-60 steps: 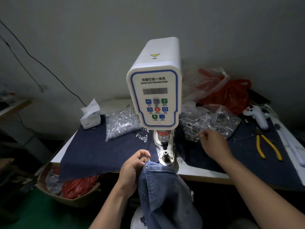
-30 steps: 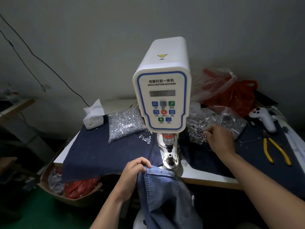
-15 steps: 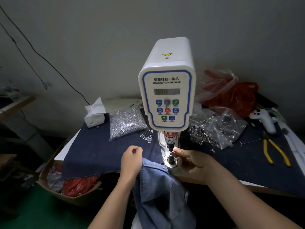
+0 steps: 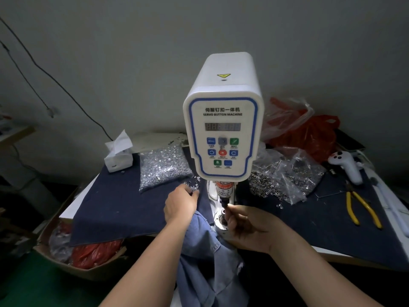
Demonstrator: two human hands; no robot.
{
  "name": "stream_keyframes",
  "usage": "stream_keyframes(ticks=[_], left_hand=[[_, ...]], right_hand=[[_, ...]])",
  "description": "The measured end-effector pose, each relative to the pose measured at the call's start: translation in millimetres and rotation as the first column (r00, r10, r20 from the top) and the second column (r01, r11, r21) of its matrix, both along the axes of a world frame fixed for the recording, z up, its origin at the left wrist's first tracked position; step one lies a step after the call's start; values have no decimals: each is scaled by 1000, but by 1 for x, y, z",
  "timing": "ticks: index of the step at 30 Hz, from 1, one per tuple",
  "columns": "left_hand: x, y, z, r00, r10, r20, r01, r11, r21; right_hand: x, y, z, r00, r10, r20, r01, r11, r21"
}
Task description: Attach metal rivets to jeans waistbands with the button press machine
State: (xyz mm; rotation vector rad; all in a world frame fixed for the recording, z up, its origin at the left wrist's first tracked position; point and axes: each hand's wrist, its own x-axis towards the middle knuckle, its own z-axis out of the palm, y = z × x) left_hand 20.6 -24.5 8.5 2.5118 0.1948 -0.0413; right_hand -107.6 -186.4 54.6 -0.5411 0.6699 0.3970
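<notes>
The white servo button machine (image 4: pixel 223 120) stands at the table's front edge, its punch (image 4: pixel 224 198) above the round lower die (image 4: pixel 221 219). My right hand (image 4: pixel 245 224) pinches a small rivet part between thumb and forefinger, right between punch and die; the part itself is hidden by the fingertips. My left hand (image 4: pixel 181 204) reaches onto a small pile of loose silver rivets (image 4: pixel 193 185) left of the machine, fingertips hidden behind the hand. The blue jeans (image 4: pixel 205 269) hang over the table edge below the die, held by neither hand.
A bag of silver rivets (image 4: pixel 163 167) lies left of the machine, a bag of dark ring parts (image 4: pixel 285 180) to its right. Yellow pliers (image 4: pixel 358 209), a white controller (image 4: pixel 347 167), red bags (image 4: pixel 309 138) and a tissue box (image 4: pixel 118 156) sit on the dark cloth (image 4: pixel 119 207). A cardboard box (image 4: pixel 88 260) stands below left.
My right hand came from the ring bag to the die with a part. My left hand let go of the jeans waistband and moved up to the loose rivets.
</notes>
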Motion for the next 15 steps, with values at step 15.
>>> stream_keyframes(ticks=[15], left_hand=[[-3, 2, 1, 998, 57, 18, -51, 970, -238]], right_hand=[[-7, -1, 3, 997, -10, 73, 13, 999, -34]])
